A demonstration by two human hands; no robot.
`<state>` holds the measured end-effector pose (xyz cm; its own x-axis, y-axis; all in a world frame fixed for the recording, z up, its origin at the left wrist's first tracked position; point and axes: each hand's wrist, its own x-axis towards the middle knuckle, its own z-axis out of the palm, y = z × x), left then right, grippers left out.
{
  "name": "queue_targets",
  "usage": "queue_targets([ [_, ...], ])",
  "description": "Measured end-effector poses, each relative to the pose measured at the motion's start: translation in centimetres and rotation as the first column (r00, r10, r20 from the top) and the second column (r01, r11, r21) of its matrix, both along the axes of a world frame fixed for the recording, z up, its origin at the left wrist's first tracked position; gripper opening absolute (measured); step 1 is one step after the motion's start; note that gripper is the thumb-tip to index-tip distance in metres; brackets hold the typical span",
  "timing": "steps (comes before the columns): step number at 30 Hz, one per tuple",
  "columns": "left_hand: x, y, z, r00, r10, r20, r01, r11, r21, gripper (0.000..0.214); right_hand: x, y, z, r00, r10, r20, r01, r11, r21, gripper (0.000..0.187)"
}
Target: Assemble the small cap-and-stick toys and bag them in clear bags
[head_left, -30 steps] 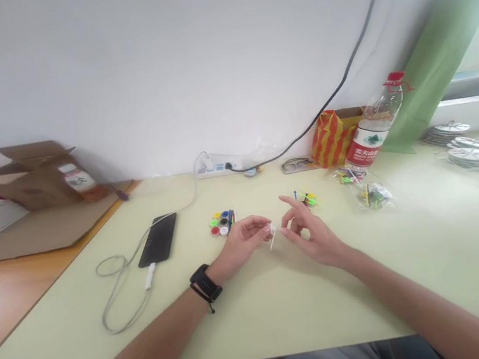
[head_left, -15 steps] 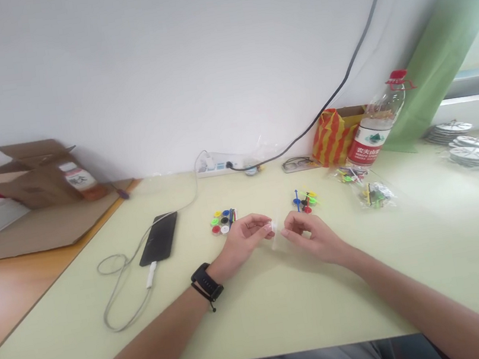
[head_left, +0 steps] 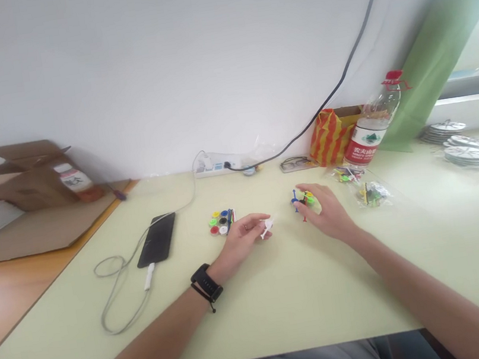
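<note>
My left hand (head_left: 243,238), with a black watch on the wrist, rests on the pale green table (head_left: 283,293) and pinches a small white plastic piece with a thin stem (head_left: 267,227). My right hand (head_left: 325,213) lies further right with its fingers spread, its fingertips on a little heap of coloured plastic pieces (head_left: 302,200), blue, green and red. Whether any of them is gripped does not show. A cluster of small coloured round caps (head_left: 221,222) lies just left of my left hand.
A black phone (head_left: 158,247) on a white cable (head_left: 120,287) lies at the left. A power strip (head_left: 214,165), glasses (head_left: 293,164), a striped bag (head_left: 330,137), a water bottle (head_left: 371,127) and clear bags of parts (head_left: 370,193) stand along the back. Cardboard (head_left: 39,224) lies far left, stacked discs (head_left: 464,149) far right.
My two hands were together on the white piece. The right hand has let go and moved right to the heap of coloured pieces; the left hand keeps the white piece.
</note>
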<state>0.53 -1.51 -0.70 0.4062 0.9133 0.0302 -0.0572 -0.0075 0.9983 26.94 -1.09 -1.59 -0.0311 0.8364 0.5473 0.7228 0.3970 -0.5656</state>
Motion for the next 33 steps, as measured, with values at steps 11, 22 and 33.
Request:
queue_targets([
  [11, -0.3, 0.4, -0.5, 0.999, 0.029, -0.032, -0.027, 0.998, 0.062, 0.036, 0.5, 1.0, -2.2, 0.954, 0.286, 0.091, -0.267, 0.947, -0.180, 0.026],
  [22, -0.3, -1.9, 0.7, 0.847, 0.137, -0.513, 0.233, 0.772, 0.592, 0.027, -1.7, -1.0, -0.2, 0.813, 0.463, -0.354, -0.569, 0.760, -0.313, 0.039],
  [33, -0.8, -1.9, -0.4, 0.754, 0.088, -0.651, 0.354, 0.781, 0.515, 0.081, -2.5, -1.4, 1.3, 0.605, 0.444, -0.661, -0.774, 0.523, -0.358, 0.043],
])
